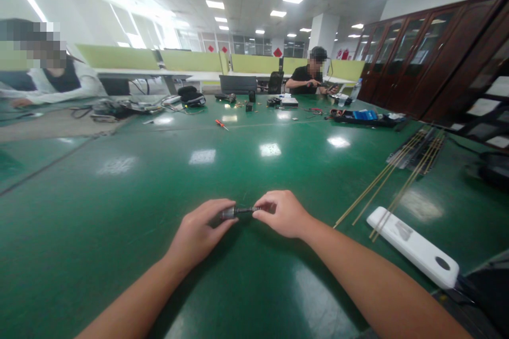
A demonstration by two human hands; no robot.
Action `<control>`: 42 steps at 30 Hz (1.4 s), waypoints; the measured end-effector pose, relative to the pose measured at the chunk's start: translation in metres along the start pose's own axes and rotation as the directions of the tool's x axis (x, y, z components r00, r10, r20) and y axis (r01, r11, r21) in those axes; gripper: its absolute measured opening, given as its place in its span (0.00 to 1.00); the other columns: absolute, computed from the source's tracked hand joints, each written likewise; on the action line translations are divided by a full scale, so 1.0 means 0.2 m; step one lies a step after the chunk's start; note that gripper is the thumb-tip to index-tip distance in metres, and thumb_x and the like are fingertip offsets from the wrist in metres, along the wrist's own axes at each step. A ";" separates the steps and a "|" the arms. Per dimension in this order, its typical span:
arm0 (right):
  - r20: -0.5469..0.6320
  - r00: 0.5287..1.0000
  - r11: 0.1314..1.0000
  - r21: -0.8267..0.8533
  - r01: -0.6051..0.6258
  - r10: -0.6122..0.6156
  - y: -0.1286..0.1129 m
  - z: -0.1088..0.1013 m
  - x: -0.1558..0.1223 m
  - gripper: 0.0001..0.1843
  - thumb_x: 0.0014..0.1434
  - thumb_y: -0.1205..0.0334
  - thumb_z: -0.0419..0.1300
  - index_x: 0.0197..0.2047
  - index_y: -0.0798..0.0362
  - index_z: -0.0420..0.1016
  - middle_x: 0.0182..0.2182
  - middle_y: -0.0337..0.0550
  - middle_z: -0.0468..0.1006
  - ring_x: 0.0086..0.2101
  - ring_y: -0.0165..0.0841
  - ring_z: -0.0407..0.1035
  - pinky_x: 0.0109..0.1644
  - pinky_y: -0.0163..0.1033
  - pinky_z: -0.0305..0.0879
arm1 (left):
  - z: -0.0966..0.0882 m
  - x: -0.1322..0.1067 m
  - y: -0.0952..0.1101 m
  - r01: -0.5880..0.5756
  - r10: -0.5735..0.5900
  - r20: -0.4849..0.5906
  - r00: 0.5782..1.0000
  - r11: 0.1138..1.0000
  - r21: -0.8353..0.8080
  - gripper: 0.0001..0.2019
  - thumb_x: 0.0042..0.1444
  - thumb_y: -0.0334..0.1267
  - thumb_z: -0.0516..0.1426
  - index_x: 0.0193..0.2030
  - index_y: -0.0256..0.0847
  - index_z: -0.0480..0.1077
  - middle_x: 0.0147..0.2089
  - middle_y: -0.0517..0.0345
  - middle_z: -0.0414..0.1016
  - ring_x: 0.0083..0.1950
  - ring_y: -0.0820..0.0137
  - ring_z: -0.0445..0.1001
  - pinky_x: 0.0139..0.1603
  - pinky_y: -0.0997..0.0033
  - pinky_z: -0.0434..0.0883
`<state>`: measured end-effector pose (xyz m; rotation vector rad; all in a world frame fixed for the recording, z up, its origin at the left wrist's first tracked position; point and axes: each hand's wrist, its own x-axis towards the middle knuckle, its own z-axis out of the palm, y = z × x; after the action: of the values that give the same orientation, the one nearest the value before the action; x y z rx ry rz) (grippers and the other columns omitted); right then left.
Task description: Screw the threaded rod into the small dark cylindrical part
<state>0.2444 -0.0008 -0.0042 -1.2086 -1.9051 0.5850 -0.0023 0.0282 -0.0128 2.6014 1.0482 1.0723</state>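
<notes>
Both my hands meet over the green table (254, 169) near its front. My left hand (199, 230) is closed around the thicker grey end of a small dark metal part (238, 212). My right hand (280, 213) pinches the thin dark end of the same part with its fingertips. The part lies level between the two hands, just above the table top. What the part is exactly is too small to tell.
A white flat device (413, 246) lies at the right, with several thin brass rods (392, 180) across it. A red screwdriver (221, 124) and tools lie farther back. One person sits at the far side (308, 77), another at the left (51, 82). Dark cabinets (429, 53) stand right.
</notes>
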 end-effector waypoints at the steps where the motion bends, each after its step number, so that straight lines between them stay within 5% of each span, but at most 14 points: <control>1: -0.002 1.000 1.000 0.000 0.000 0.000 0.00 0.00 0.00 0.05 0.56 0.62 0.67 0.36 0.53 0.83 0.28 0.38 0.79 0.29 0.28 0.69 0.34 0.33 0.62 | 0.00 0.00 0.00 0.004 -0.004 0.001 1.000 1.000 0.000 0.14 0.59 0.43 0.62 0.51 0.44 0.74 0.48 0.56 0.80 0.48 0.66 0.79 0.55 0.67 0.74; 42: 0.009 1.000 1.000 -0.029 -0.012 0.012 0.00 -0.02 0.00 0.05 0.57 0.61 0.67 0.37 0.52 0.83 0.29 0.39 0.79 0.30 0.29 0.70 0.35 0.34 0.62 | -0.02 0.01 0.01 0.044 -0.044 -0.014 0.999 0.999 -0.010 0.14 0.59 0.46 0.61 0.49 0.43 0.75 0.47 0.54 0.80 0.47 0.64 0.79 0.54 0.65 0.75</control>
<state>0.2470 -0.0011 -0.0011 -1.2383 -1.9211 0.5714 -0.0026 0.0269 -0.0083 2.5545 1.0948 1.0856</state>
